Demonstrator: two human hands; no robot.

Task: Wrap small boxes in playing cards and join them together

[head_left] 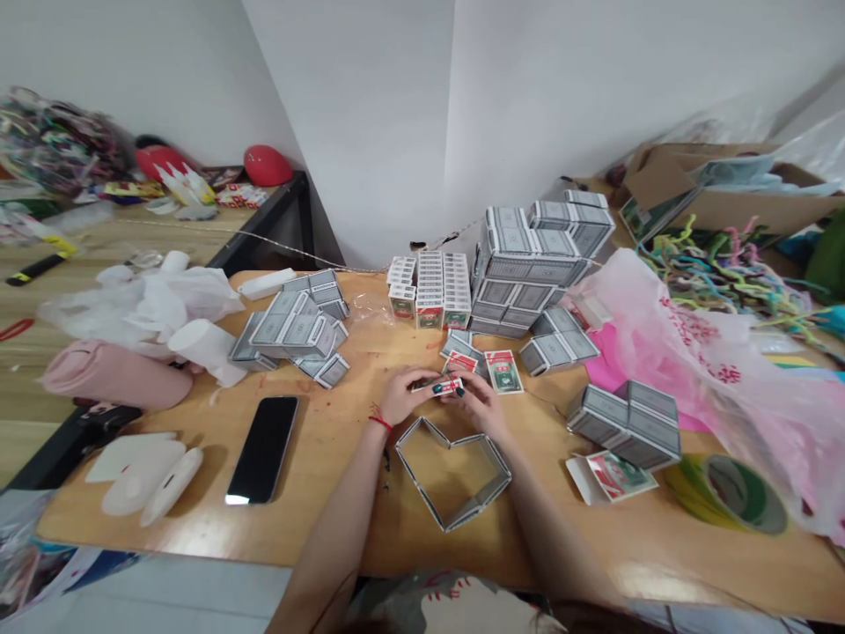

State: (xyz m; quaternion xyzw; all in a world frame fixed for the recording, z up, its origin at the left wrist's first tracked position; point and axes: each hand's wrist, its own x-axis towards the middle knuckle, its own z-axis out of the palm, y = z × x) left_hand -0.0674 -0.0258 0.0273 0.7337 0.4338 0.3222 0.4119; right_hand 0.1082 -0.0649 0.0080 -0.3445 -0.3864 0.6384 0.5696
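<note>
Between my two hands is a small red-and-white card box (450,386), seen end-on. My left hand (404,396) grips its left end, a red string round the wrist. On its right end the fingers of my right hand (481,403) are closed; dark nail polish shows on both thumbs. Just below my hands a heart-shaped frame of folded grey-patterned card (432,512) stands on the table between my forearms. Right behind the held box lie another red-topped box (460,362) and a green-and-red card box (504,372).
Stacked grey-patterned boxes (511,264) rise at the back right, beside rows of small boxes (430,286). More grey boxes (290,326), a phone (262,449) and a pink bottle (119,374) lie left. Tape (726,493) and a pink plastic bag (687,352) lie right.
</note>
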